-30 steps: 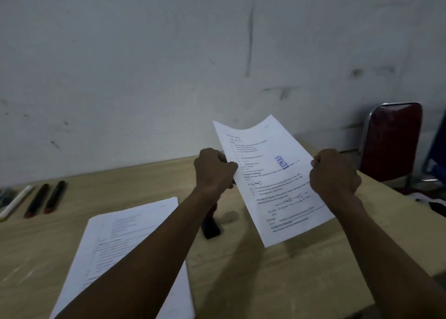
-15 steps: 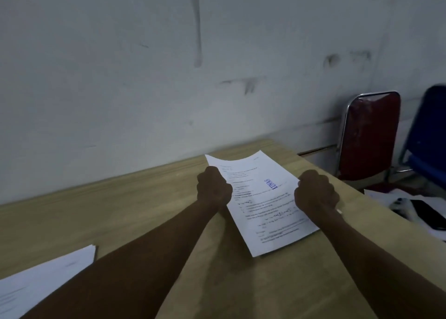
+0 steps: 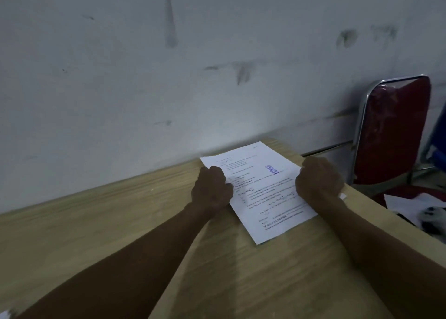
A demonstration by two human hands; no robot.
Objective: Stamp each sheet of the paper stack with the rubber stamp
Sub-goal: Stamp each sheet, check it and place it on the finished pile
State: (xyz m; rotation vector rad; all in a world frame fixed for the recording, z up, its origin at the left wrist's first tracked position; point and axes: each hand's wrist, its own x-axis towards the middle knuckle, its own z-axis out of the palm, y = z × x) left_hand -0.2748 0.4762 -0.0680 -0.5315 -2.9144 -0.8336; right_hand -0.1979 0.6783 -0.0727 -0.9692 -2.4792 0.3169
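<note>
A printed white sheet (image 3: pixel 263 193) with a blue stamp mark (image 3: pixel 272 170) lies flat on the far right corner of the wooden table (image 3: pixel 135 222). My left hand (image 3: pixel 211 189) grips the sheet's left edge with curled fingers. My right hand (image 3: pixel 318 178) grips its right edge the same way. The rubber stamp is out of view. Only a white corner of the paper stack (image 3: pixel 4 315) shows at the bottom left.
A grey marked wall (image 3: pixel 193 65) runs right behind the table. A red chair with a metal frame (image 3: pixel 391 135) stands beyond the table's right edge, with papers and a dark object (image 3: pixel 424 212) on its seat. A blue chair edge (image 3: pixel 440 135) shows far right.
Both hands carried the stamped sheet from mid-air down and rightward onto the table's far right corner. The view swung right, so the stamp, pens and most of the stack left the frame.
</note>
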